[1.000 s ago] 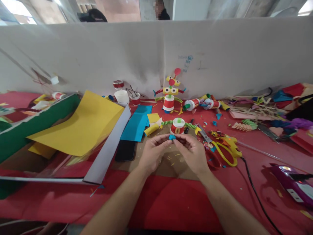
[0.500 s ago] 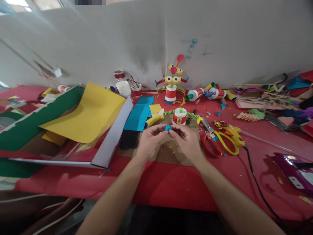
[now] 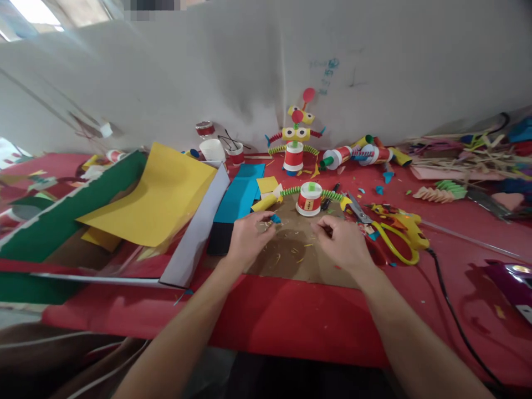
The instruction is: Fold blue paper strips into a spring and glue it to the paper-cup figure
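Note:
A small folded piece of blue paper [image 3: 275, 219] is pinched in the fingertips of my left hand [image 3: 249, 235], over a brown cardboard mat [image 3: 286, 263]. My right hand [image 3: 343, 238] is apart from it on the right, fingers curled together and nothing showing in them. Just beyond and between my hands stands a red and white paper cup figure [image 3: 309, 200] with green coiled paper arms. One arm ends at a yellow paper roll [image 3: 265, 203] near my left fingers. Scissors [image 3: 394, 241] with yellow and red handles lie right of my right hand.
A green-and-white box [image 3: 189, 233] holds yellow paper [image 3: 152, 194] at left. Blue sheets [image 3: 239, 194] partly cover a black phone [image 3: 220, 238]. A yellow glue gun [image 3: 409, 224] lies at right, its cord trailing forward. Finished cup figures [image 3: 293, 158] stand behind, and paper scraps litter the table.
My hands have moved apart. The blue piece, earlier between both hands, stays with my left hand, while my right hand has shifted right. The view has turned slightly left.

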Demonstrator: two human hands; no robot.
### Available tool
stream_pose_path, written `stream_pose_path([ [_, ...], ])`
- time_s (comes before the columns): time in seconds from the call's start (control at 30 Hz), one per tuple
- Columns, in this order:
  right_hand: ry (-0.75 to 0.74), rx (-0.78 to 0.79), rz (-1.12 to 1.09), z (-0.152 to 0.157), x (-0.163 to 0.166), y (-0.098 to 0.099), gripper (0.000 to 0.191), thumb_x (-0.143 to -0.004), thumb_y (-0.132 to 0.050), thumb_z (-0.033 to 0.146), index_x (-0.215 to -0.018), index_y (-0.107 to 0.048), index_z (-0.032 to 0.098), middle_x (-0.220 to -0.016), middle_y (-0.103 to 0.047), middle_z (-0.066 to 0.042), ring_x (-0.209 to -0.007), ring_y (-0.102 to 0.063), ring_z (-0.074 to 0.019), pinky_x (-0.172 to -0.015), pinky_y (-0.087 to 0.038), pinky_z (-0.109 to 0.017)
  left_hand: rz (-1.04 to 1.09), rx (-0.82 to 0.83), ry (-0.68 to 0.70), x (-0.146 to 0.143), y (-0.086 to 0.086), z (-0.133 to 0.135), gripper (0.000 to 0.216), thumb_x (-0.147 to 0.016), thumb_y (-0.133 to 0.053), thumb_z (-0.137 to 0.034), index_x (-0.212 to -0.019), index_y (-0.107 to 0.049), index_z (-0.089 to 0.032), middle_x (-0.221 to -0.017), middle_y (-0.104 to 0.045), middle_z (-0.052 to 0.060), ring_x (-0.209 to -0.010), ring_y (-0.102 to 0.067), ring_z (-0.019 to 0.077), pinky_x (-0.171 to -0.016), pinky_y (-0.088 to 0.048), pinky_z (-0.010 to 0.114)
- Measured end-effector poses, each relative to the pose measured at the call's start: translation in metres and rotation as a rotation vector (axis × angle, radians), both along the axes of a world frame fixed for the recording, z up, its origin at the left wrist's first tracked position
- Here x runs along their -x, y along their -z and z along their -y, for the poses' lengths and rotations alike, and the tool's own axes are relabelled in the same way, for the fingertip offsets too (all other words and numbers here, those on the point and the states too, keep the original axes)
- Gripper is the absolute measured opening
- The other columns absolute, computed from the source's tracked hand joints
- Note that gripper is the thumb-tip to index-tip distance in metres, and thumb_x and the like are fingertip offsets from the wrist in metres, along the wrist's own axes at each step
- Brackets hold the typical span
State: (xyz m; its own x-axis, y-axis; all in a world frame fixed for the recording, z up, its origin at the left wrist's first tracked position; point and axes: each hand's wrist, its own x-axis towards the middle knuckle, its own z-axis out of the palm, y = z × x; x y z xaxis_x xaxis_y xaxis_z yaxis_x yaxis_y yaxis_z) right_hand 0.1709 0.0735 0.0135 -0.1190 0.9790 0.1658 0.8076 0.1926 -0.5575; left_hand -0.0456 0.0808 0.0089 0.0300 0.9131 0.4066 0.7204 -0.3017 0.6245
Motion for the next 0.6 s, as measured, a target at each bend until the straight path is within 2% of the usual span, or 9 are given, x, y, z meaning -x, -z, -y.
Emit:
stream_pose_path([
  [0.1,-0.109,0.071,0.190,0.007,0.003,0.002,0.021,-0.088,-0.044,0.021,-0.086,-0.065,0.019,-0.076,-0.070,-0.006,-0.071,-0.063,-0.0212,-0.060,-0.040,-0.030,-0.223,-0.261,0.060,0.000,0.014,-0.007,0.020,-0.074,-0.062,-0.017,-0.093,-0.068,-0.020,-0.089,-0.074,0.006,-0.087,-0.066,0.0207,-0.084,-0.052,0.038],
  [0.2,-0.389,-0.011,0.224,0.021,0.016,0.006,0.037,-0.085,-0.040,0.007,-0.113,-0.061,0.018,-0.115,-0.065,-0.008,-0.106,-0.058,-0.0227,-0.084,-0.044,-0.034,-0.367,-0.419,0.143,0.003,0.023,-0.010,0.020,-0.078,-0.058,-0.015,-0.096,-0.066,-0.018,-0.091,-0.073,0.006,-0.086,-0.066,0.0196,-0.092,-0.048,0.041],
  [0.27,-0.578,-0.113,0.251,0.029,0.025,0.009,0.039,-0.090,-0.041,0.014,-0.126,-0.054,0.019,-0.131,-0.056,-0.007,-0.125,-0.044,-0.0243,-0.101,-0.036,-0.039,-0.443,-0.435,0.199,0.003,0.024,-0.010,0.022,-0.081,-0.054,-0.013,-0.099,-0.064,-0.018,-0.092,-0.073,0.006,-0.087,-0.066,0.0191,-0.094,-0.046,0.041],
  [0.33,-0.657,-0.152,0.300,0.034,0.028,0.011,0.040,-0.092,-0.043,0.028,-0.131,-0.050,0.019,-0.134,-0.054,-0.006,-0.129,-0.038,-0.0268,-0.107,-0.029,-0.044,-0.503,-0.425,0.239,0.002,0.024,-0.008,0.023,-0.082,-0.051,-0.013,-0.101,-0.063,-0.017,-0.094,-0.072,0.007,-0.089,-0.066,0.0194,-0.096,-0.044,0.042],
  [0.4,-0.605,-0.145,0.373,0.034,0.024,0.012,0.041,-0.092,-0.045,0.033,-0.128,-0.052,0.016,-0.132,-0.056,-0.008,-0.128,-0.039,-0.0303,-0.107,-0.027,-0.048,-0.538,-0.418,0.257,-0.001,0.024,-0.006,0.024,-0.082,-0.051,-0.013,-0.102,-0.063,-0.016,-0.096,-0.072,0.008,-0.090,-0.065,0.0198,-0.098,-0.043,0.043],
  [0.47,-0.465,-0.123,0.456,0.033,0.015,0.011,0.037,-0.092,-0.045,0.029,-0.122,-0.058,0.012,-0.124,-0.060,-0.012,-0.122,-0.044,-0.0333,-0.102,-0.032,-0.050,-0.558,-0.421,0.274,-0.003,0.024,-0.005,0.024,-0.083,-0.051,-0.013,-0.102,-0.063,-0.016,-0.096,-0.071,0.008,-0.090,-0.065,0.0196,-0.099,-0.042,0.044],
  [0.53,-0.346,-0.080,0.504,0.031,0.007,0.009,0.031,-0.089,-0.045,0.019,-0.114,-0.062,0.011,-0.113,-0.065,-0.014,-0.112,-0.052,-0.0320,-0.094,-0.039,-0.047,-0.578,-0.438,0.306,-0.004,0.025,-0.005,0.023,-0.083,-0.050,-0.013,-0.101,-0.064,-0.017,-0.096,-0.071,0.007,-0.091,-0.064,0.0193,-0.099,-0.042,0.043],
  [0.6,-0.310,-0.027,0.488,0.031,0.001,0.008,0.032,-0.085,-0.045,0.009,-0.110,-0.063,0.014,-0.104,-0.067,-0.011,-0.101,-0.057,-0.0272,-0.087,-0.044,-0.039,-0.599,-0.456,0.341,-0.004,0.026,-0.005,0.022,-0.084,-0.050,-0.012,-0.100,-0.065,-0.016,-0.096,-0.071,0.008,-0.091,-0.064,0.0193,-0.098,-0.043,0.043],
])
